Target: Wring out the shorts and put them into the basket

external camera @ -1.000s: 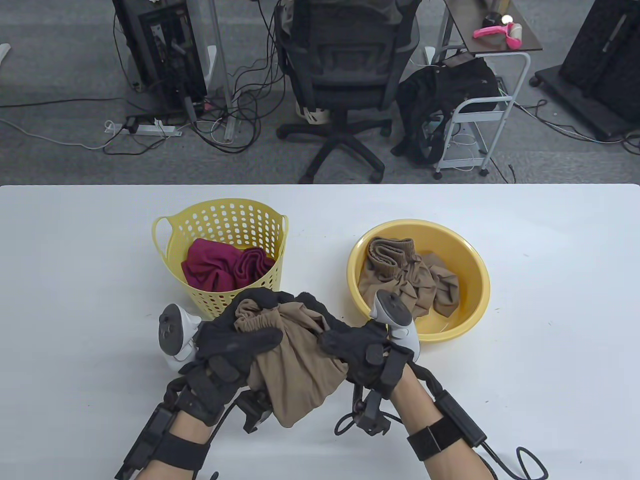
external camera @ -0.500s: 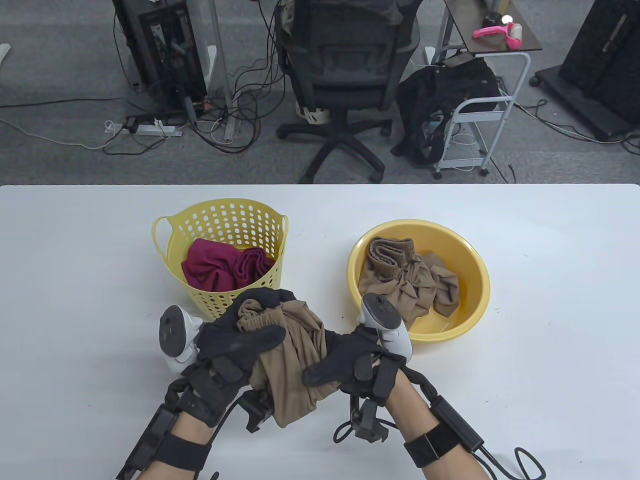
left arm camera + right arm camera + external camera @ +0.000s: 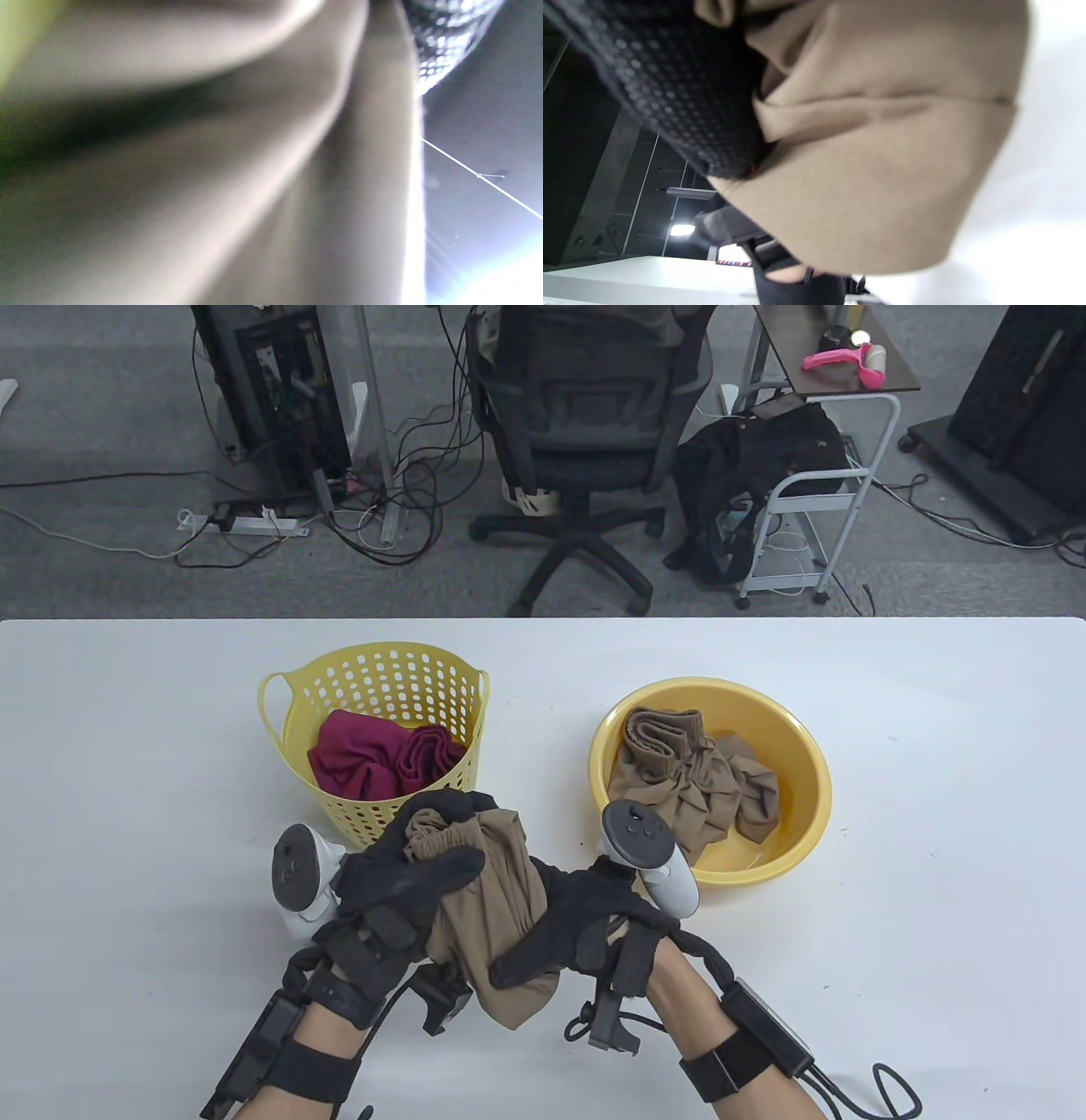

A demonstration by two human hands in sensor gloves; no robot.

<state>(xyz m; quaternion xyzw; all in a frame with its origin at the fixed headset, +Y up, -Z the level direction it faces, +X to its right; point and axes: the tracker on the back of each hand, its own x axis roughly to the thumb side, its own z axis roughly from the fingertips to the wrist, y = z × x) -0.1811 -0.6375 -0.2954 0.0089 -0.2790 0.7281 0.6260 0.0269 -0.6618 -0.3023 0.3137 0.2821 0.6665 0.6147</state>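
A bunched pair of tan shorts [image 3: 488, 899] is held above the table's front, between both gloved hands. My left hand [image 3: 407, 874] grips the upper, waistband end, thumb lying across the cloth. My right hand [image 3: 568, 929] is curled round the lower part, thumb over the front. The tan cloth [image 3: 237, 178] fills the blurred left wrist view; in the right wrist view the shorts [image 3: 882, 169] bulge under a gloved finger [image 3: 683, 93]. The yellow perforated basket [image 3: 373, 678] stands behind my left hand and holds maroon cloth [image 3: 373, 759].
A yellow basin [image 3: 789, 814] to the right of the basket holds more tan clothing [image 3: 696, 780] in a little water. Beyond the table's far edge are an office chair [image 3: 585, 432], cables and a small cart [image 3: 814, 475].
My right hand has slid down and leftward along the shorts, rotating as it went, and the cloth between the hands looks tighter and narrower. My left hand has held its place.
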